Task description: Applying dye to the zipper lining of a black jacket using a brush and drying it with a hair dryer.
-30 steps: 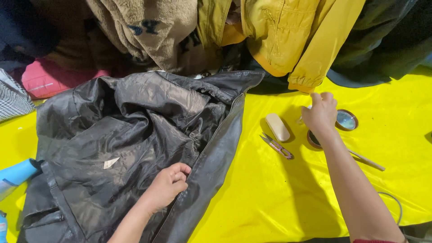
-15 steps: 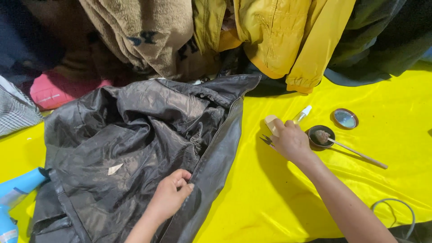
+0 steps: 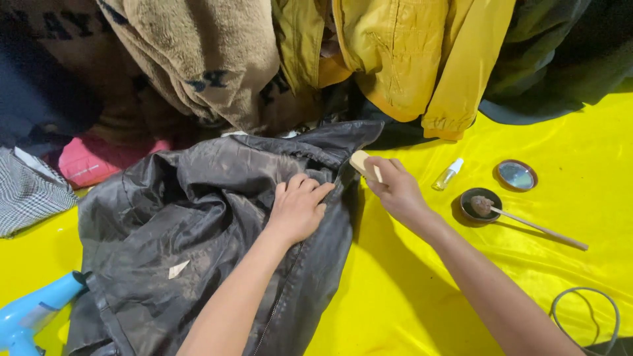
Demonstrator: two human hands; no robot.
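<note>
Pressing black jacket [image 3: 198, 237], left hand [image 3: 298, 206] lies flat; right hand [image 3: 394, 188] clamped on wooden brush [image 3: 364, 163] beside collar.

Glossy yellow sheet [image 3: 527, 290] as work surface; piled garments [image 3: 217, 59] behind.

Garment-care workspace, piled coats [image 3: 395, 59], yellow sheet [image 3: 422, 290], polish tin [image 3: 481, 204]

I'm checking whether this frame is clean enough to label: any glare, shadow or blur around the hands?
Head view: sharp overall; the yellow sheet shows soft sheen, no blown glare; the right hand and forearm cast a dark shadow beside the black jacket; the left hand is crisp; the round lid reflects light.
</note>
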